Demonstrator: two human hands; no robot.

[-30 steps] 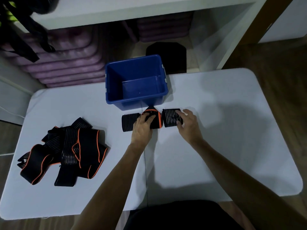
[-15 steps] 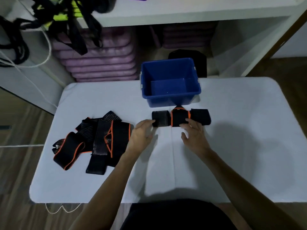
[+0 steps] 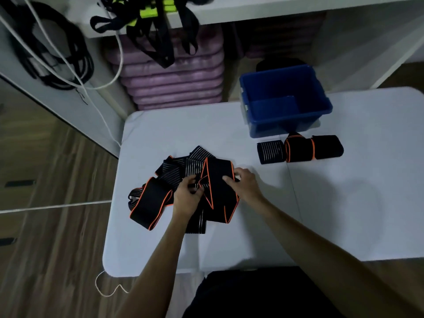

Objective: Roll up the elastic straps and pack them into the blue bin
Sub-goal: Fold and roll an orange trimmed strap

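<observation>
A loose pile of black elastic straps with orange edging (image 3: 158,198) lies on the left part of the white table (image 3: 344,203). My left hand (image 3: 187,196) pinches a strap in the middle of the pile. My right hand (image 3: 245,187) rests on the pile's right edge, fingers on a wide orange-trimmed strap. Three rolled straps (image 3: 299,149) lie in a row just in front of the blue bin (image 3: 286,127), which stands at the table's far edge and looks empty.
Behind the table is a white shelf unit with stacked purple mats (image 3: 174,81) under it. Black and neon straps (image 3: 156,24) hang from the shelf. Black cables and a white cord (image 3: 57,53) hang at the far left. Wooden floor lies to the left.
Both hands left the rolled straps by the bin and moved left onto the loose pile. The view swung left as well.
</observation>
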